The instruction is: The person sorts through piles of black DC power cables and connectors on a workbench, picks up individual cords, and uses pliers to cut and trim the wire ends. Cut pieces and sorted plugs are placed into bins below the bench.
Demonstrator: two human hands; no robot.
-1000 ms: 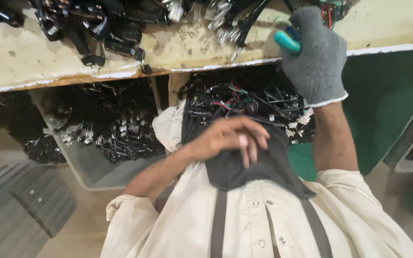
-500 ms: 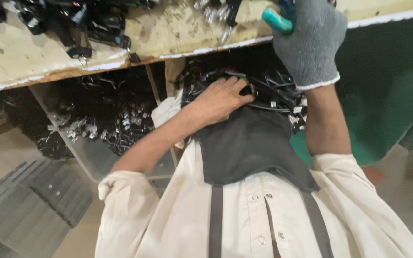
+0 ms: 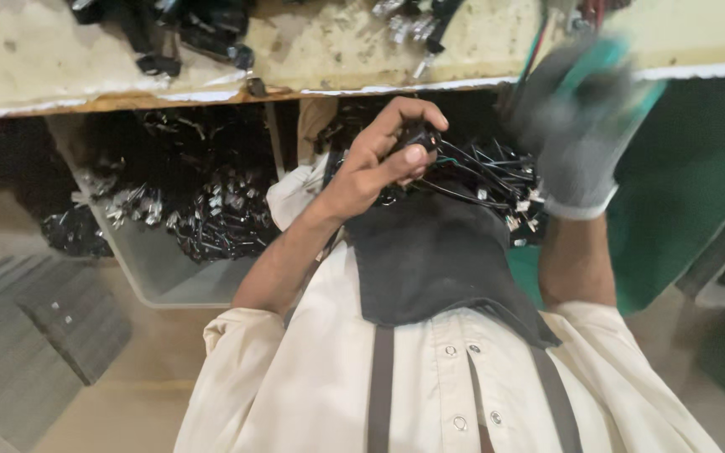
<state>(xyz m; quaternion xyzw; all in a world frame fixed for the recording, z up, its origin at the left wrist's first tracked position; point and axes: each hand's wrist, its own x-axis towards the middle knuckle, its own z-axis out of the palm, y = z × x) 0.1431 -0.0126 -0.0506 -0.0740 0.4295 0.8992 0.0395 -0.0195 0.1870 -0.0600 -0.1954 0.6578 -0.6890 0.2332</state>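
Now the left hand (image 3: 379, 159), bare and low on the dark apron (image 3: 438, 260) a moment ago, has risen to centre frame and pinches a small black connector (image 3: 417, 134) drawn up from the tangle of black wires (image 3: 480, 172). Up at upper right, the gloved right hand (image 3: 576, 126) has dropped from the counter (image 3: 312, 50) edge, blurred, fingers curled around a teal-handled tool (image 3: 610, 63).

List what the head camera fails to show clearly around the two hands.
- Right hand, grey glove: smeared by motion blur; the green-handled tool in it has no readable tip.
- Small black part in the left hand: fingers cover most of it, shape unclear.
- Items on the workbench: cut off by the top edge.
- Bin under the bench: contents lost in shadow, only a tangle of black wires.
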